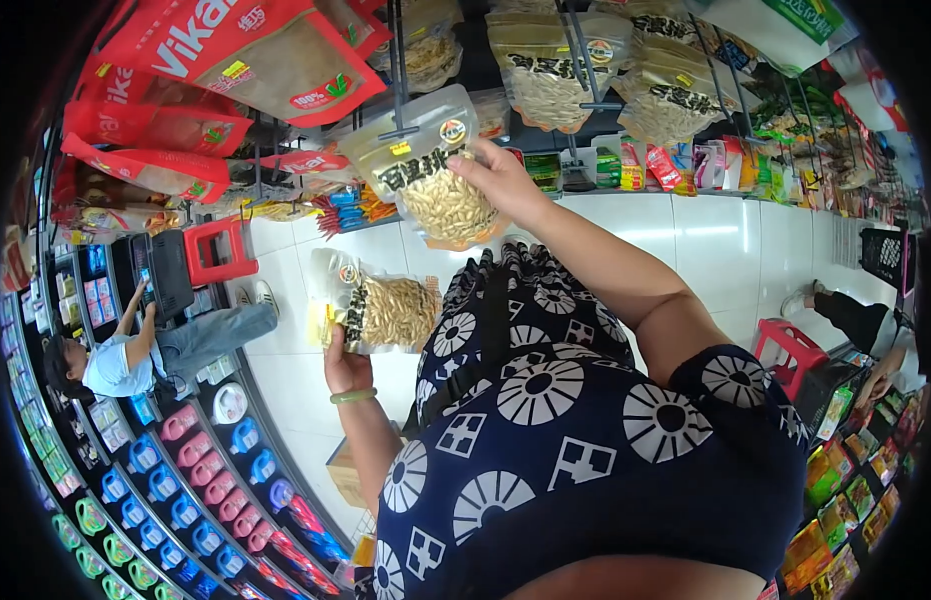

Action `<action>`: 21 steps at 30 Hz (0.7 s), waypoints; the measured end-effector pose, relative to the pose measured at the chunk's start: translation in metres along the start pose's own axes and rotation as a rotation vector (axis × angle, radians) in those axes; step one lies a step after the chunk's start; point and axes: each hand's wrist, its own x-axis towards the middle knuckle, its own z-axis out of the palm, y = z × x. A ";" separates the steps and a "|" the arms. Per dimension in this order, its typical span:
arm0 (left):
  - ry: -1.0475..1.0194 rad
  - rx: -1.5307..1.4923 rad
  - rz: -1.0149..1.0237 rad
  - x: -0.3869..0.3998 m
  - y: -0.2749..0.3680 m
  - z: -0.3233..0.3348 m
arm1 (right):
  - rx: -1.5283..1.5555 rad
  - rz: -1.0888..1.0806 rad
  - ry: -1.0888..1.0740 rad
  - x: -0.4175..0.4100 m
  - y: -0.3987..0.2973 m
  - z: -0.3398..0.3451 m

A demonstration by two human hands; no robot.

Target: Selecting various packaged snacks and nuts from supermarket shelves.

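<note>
My left hand (348, 369), with a green bangle at its wrist, grips the top end of a clear plastic pouch of pale seeds or nuts (394, 309), which lies sideways low over the floor. My right hand (503, 180) pinches the right edge of a similar pouch (444, 202). That pouch is upright at the end of a metal display hook (398, 127); whether it still hangs on the hook I cannot tell. Behind it, more such pouches (552, 97) hang from hooks.
Red-edged pouches (270, 75) hang at the upper left. Small packets (660, 166) line a low shelf. A person in light blue (120, 364) stands left by detergent bottles (184, 510) and a red stool (220, 250). Another person (855, 319) is at the right near a second red stool (789, 352).
</note>
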 end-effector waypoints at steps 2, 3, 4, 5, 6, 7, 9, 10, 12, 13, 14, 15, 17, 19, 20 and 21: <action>0.007 0.002 -0.015 -0.002 -0.005 0.002 | -0.023 0.008 0.027 0.005 0.005 -0.003; 0.017 -0.001 -0.027 -0.003 -0.006 0.002 | -0.049 0.016 0.046 0.007 0.007 -0.004; 0.013 0.005 -0.020 -0.001 -0.007 -0.001 | -0.047 0.015 0.052 0.007 0.010 -0.004; 0.009 0.010 -0.022 0.001 -0.007 -0.002 | -0.054 -0.031 0.094 0.007 0.012 -0.004; -0.002 0.018 -0.013 0.002 -0.007 -0.002 | -0.062 -0.076 0.133 0.006 0.013 -0.003; -0.013 0.025 -0.003 0.003 -0.007 -0.002 | -0.061 -0.077 0.134 0.006 0.013 -0.003; -0.027 0.033 0.004 0.004 -0.005 0.000 | -0.009 -0.102 0.157 0.005 0.013 -0.002; -0.041 0.038 0.011 0.005 -0.004 0.001 | -0.008 -0.102 0.158 0.006 0.013 -0.002; -0.026 0.041 0.012 0.003 -0.004 0.007 | -0.051 -0.121 0.173 0.013 0.016 -0.004; -0.011 0.042 0.013 0.002 -0.003 0.010 | -0.050 -0.123 0.175 0.019 0.020 -0.007; -0.013 0.043 0.014 0.003 -0.003 0.012 | -0.123 -0.128 0.218 0.028 0.024 -0.009; -0.014 0.045 0.008 0.002 -0.002 0.013 | -0.195 -0.132 0.259 0.038 0.027 -0.011; -0.017 0.050 0.004 0.000 0.000 0.020 | -0.202 -0.145 0.294 0.055 0.022 -0.014; -0.057 0.103 0.068 -0.002 0.001 0.033 | -0.208 -0.161 0.331 0.078 0.019 -0.018; -0.062 0.096 0.098 -0.002 0.000 0.036 | -0.162 -0.147 0.333 0.090 0.016 -0.021; -0.060 0.097 0.103 -0.002 0.000 0.037 | -0.117 -0.131 0.332 0.102 0.015 -0.023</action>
